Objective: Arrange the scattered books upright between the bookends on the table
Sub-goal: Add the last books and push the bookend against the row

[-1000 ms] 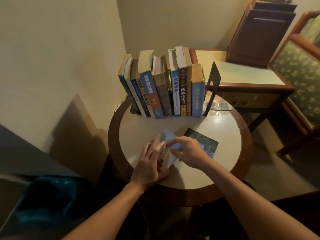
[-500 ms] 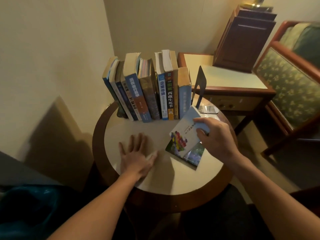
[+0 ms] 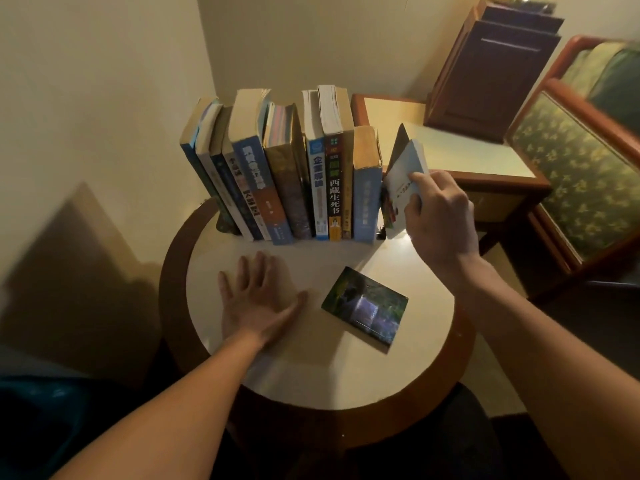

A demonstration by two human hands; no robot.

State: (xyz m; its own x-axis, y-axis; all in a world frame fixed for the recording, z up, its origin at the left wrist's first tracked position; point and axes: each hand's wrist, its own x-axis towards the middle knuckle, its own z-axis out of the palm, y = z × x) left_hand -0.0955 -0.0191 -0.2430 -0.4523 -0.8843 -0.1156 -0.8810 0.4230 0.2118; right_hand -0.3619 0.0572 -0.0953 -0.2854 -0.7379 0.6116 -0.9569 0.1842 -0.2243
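The table (image 3: pixel 329 368) top is smooth and glossy, its rim polished wood — the flat book (image 3: pixel 365 304) has a shiny cover; the armchair (image 3: pixel 581 174) is patterned cloth.

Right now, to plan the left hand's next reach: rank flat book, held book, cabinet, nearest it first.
1. flat book, just right of the left hand.
2. held book, at the row's right end.
3. cabinet, far back right.
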